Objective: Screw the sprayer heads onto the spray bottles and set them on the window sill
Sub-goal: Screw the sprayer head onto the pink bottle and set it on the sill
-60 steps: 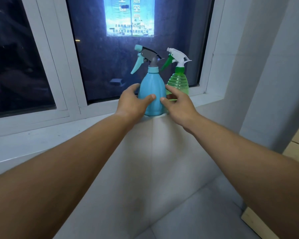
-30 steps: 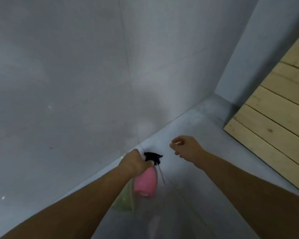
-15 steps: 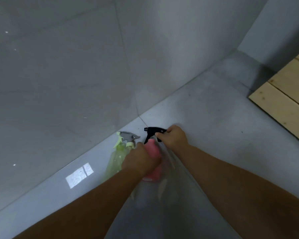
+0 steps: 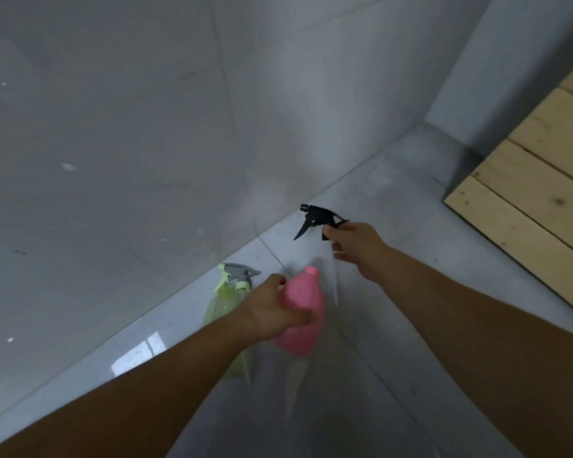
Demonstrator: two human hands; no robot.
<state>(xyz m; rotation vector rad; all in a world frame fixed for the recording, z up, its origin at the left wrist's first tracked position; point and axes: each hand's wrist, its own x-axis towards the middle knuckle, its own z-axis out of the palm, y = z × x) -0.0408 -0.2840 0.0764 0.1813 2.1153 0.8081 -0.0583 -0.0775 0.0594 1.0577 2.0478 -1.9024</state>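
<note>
My left hand point(image 4: 272, 314) grips a pink spray bottle point(image 4: 301, 312) by its body, lifted above the floor, its neck bare. Up and to the right, my right hand point(image 4: 356, 247) holds a black sprayer head point(image 4: 318, 219), its clear dip tube point(image 4: 335, 285) hanging down beside the pink bottle's neck. The head is apart from the bottle. Behind my left hand a yellow-green spray bottle point(image 4: 220, 300) stands on the floor, with a grey and yellow-green sprayer head point(image 4: 240, 274) at its top. The window sill is out of view.
A grey tiled wall point(image 4: 146, 127) rises ahead and meets the glossy grey floor point(image 4: 394, 375) just beyond the bottles. Light wooden planks point(image 4: 536, 193) lie on the floor at the right.
The view dropped from the sill, with its blue and green bottles, to the floor. My left hand picked up the pink bottle; my right hand pulled the black sprayer head away from it, up and right.
</note>
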